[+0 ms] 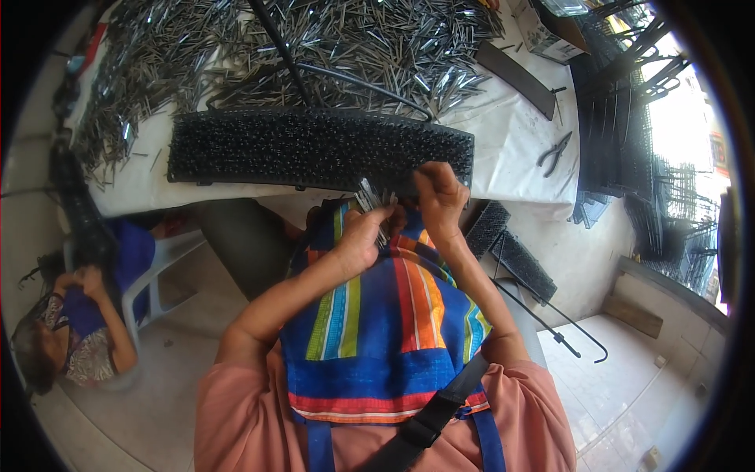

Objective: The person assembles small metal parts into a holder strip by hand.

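A bundle of thin, shiny metal strips (pixel 368 197) pokes up from my left hand (pixel 364 237), whose fingers are closed round it in front of my lap. My right hand (pixel 440 193) is raised at the right end of a long black panel (pixel 314 149) studded with small glinting points. Its fingers are curled in a pinch; whatever sits between them is too small to make out. The panel lies along the near edge of the table, and dark metal rods (pixel 358 79) rise behind it. A striped blue apron (pixel 377 315) covers my lap.
Loose metal strips (pixel 189 55) are heaped across the white-covered table (pixel 511 169). Pliers (pixel 555 154), a dark curved plate (pixel 515 79) and a carton (pixel 550 35) lie to the right. Black racks (pixel 621 118) stand beyond. Another studded panel (pixel 525 267) leans below; another person (pixel 94 330) sits at left.
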A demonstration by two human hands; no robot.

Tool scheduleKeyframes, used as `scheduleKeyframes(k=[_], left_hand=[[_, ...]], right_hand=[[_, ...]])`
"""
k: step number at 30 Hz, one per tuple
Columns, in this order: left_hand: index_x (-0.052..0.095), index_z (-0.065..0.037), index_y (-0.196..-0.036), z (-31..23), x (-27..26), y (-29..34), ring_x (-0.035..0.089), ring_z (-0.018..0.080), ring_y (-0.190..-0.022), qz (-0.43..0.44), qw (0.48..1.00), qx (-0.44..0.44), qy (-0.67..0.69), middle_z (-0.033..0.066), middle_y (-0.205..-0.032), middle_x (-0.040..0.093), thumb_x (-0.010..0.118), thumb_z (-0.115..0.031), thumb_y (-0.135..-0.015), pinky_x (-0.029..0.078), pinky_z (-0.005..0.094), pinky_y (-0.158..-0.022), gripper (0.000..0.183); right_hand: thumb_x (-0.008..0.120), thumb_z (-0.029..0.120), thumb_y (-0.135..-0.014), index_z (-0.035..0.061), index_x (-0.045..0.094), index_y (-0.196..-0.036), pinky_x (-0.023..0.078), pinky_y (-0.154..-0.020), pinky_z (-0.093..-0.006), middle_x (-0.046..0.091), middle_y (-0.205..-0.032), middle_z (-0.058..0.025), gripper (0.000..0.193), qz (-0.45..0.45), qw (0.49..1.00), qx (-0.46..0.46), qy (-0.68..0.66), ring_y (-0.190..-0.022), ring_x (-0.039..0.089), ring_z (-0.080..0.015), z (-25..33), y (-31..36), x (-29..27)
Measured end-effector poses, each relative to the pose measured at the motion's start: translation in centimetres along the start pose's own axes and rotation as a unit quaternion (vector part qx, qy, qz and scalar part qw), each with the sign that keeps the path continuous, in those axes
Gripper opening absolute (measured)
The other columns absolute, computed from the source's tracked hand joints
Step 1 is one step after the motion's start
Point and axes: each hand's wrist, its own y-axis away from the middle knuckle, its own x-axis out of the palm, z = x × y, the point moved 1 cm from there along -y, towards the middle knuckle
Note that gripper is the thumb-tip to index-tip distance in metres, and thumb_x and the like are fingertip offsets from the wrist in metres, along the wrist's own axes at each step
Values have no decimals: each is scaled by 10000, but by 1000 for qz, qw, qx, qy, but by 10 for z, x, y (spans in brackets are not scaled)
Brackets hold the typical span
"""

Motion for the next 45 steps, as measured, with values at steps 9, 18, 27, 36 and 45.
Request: scheduleKeyframes(k=[9,18,27,36,45], left_hand=[[682,4,-905,2,4,1,640,165,-675,9,1000,17,-12,90,-802,694,604,-37,-854,460,274,-556,102],[675,-20,-932,-5,10,8,636,148,-671,10,999,10,45,71,-815,683,624,-55,-859,487,274,-567,96],[667,-32,-971,4,1,4,680,166,-721,79,993,28,-80,67,-867,696,642,7,-839,551,285,-650,140],[671,-3,-931,1,7,9,658,155,-696,72,994,24,-77,69,-835,683,627,35,-817,535,271,-595,129],[684,-21,-920,4,6,7,649,152,-696,20,995,85,-51,66,-821,689,628,4,-834,524,281,-607,106]], right_hand=[[674,6,-829,21,654,-879,380,-490,-200,555,-629,26,56,2,996,-82,32,-560,471,-18,8,-6,-2],[666,19,-837,19,616,-824,309,-394,-205,575,-622,2,51,144,939,233,-210,-458,446,-32,12,-5,-20],[682,8,-797,-7,660,-866,431,-510,-201,635,-688,-14,75,177,955,215,-105,-586,560,-48,20,18,-16],[679,-6,-786,-6,671,-876,439,-532,-195,648,-708,-6,90,147,947,234,-165,-602,563,-53,14,28,-15],[657,-21,-841,1,641,-850,371,-461,-196,641,-710,-10,29,27,945,201,-256,-525,497,-34,8,29,-17]])
